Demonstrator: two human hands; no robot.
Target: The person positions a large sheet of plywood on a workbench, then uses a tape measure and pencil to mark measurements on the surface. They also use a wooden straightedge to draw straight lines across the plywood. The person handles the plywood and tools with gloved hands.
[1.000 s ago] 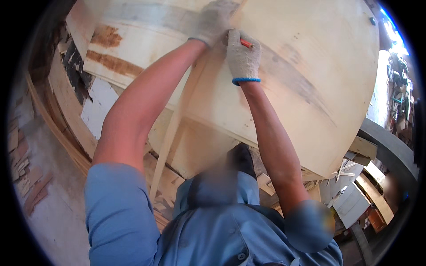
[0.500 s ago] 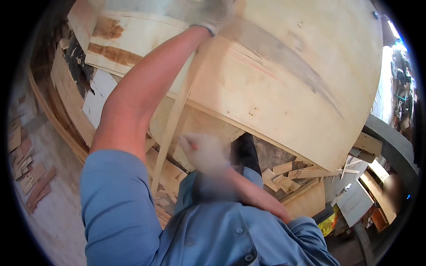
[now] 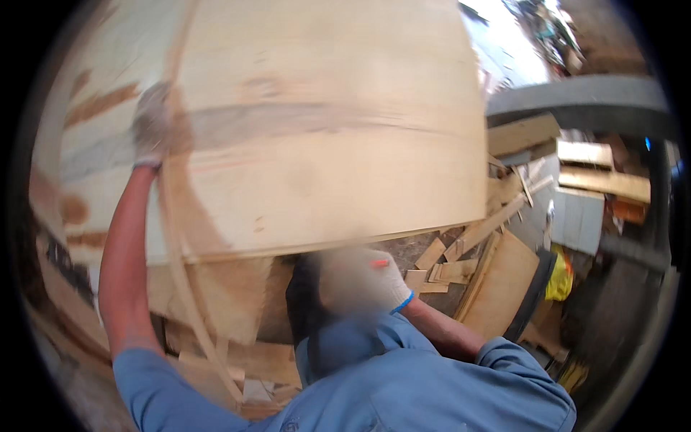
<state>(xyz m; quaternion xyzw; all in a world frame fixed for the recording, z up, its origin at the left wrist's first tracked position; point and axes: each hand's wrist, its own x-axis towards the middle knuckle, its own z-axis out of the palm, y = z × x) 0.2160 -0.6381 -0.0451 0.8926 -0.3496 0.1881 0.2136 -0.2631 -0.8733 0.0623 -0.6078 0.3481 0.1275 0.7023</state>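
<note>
Wooden strip [image 3: 170, 209]: lies across the left part of the plywood sheet [image 3: 345, 180], long axis running from the sheet's far side toward the wearer, near end overhanging the sheet's near edge. Left hand [image 3: 152, 124], gloved, is the nearer one, set at the strip over the sheet's left part; motion blur leaves it uncertain whether its fingers grip or merely press. Right hand [image 3: 386, 279], gloved, closed around a red stick [image 3: 379, 264], is just off the sheet's near edge, well to the strip's right. Wood offcuts [image 3: 458, 271] lie beside the sheet's near right corner. No brand, label or writing is legible.
</note>
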